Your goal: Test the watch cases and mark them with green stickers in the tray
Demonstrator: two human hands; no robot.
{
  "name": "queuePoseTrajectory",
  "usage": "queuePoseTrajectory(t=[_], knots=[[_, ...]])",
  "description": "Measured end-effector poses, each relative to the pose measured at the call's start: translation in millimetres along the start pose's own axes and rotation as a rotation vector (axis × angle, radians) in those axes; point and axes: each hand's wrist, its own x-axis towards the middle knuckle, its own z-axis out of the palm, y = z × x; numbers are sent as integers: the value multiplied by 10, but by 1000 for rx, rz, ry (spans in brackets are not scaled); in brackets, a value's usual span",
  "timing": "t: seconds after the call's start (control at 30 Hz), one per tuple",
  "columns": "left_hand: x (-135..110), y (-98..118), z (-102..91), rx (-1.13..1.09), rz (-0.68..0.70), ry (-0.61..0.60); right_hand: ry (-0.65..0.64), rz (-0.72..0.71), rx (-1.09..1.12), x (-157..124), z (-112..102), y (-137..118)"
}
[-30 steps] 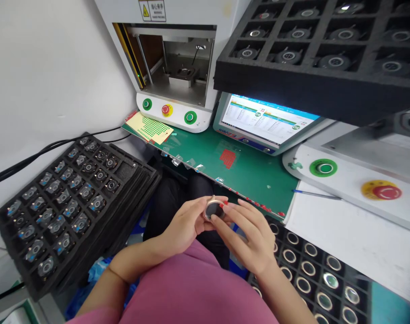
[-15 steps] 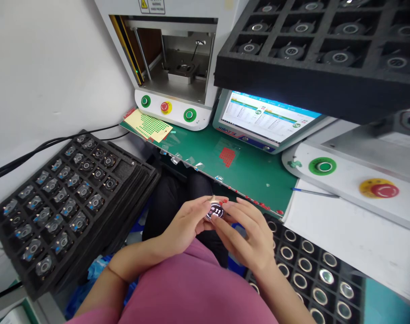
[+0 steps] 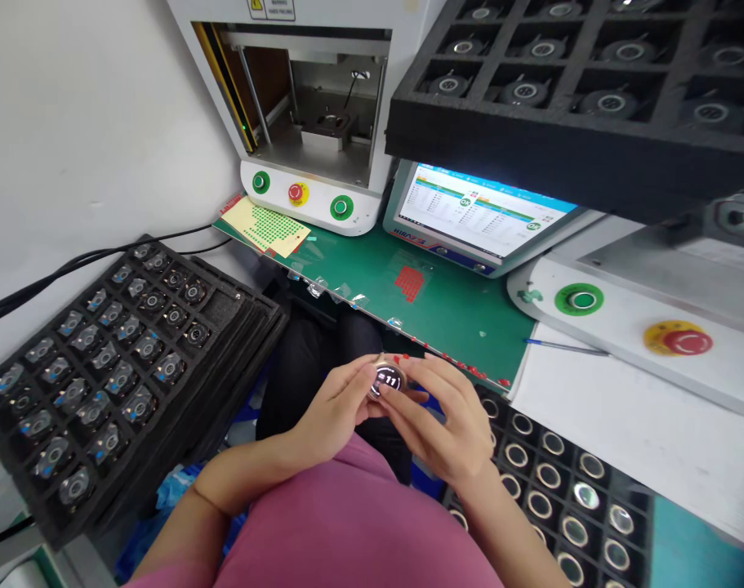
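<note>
A round watch (image 3: pixel 388 378) with a gold-coloured rim and a lit dark face showing a white "11" is held in front of my body. My left hand (image 3: pixel 333 402) is closed on its left side, thumb along the rim and fingers beneath. My right hand (image 3: pixel 450 418) grips from the right, a fingertip lying on the lower part of the face. Small red pieces (image 3: pixel 402 358) show at the watch's upper edge, beside the right fingers. The underside of the watch is hidden by my hands.
Stacked foam trays (image 3: pixel 224 314) of watch parts lie at left. Another tray (image 3: pixel 638 523) holds round rimmed parts at lower right. A press machine (image 3: pixel 310 196), a monitor (image 3: pixel 482 220) and a raised foam tray (image 3: pixel 531 155) stand beyond the green bench (image 3: pixel 347 261). A red sticker sheet (image 3: pixel 409 282) lies there.
The view has shifted slightly. My right fingertip has moved a little across the lower face, and the watch looks slightly tilted. Both hands keep their hold.
</note>
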Motion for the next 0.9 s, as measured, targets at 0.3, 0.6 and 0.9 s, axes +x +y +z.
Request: queuePoseTrajectory(t=[0.3, 0.6, 0.9], knots=[[34, 63, -59, -25, 0, 145, -26, 1, -120, -50, 133, -79], [254, 66, -152, 175, 6, 378, -269, 59, -324, 148, -30, -25], [305, 49, -170, 240, -24, 331, -208, -52, -372, 17, -26, 70]])
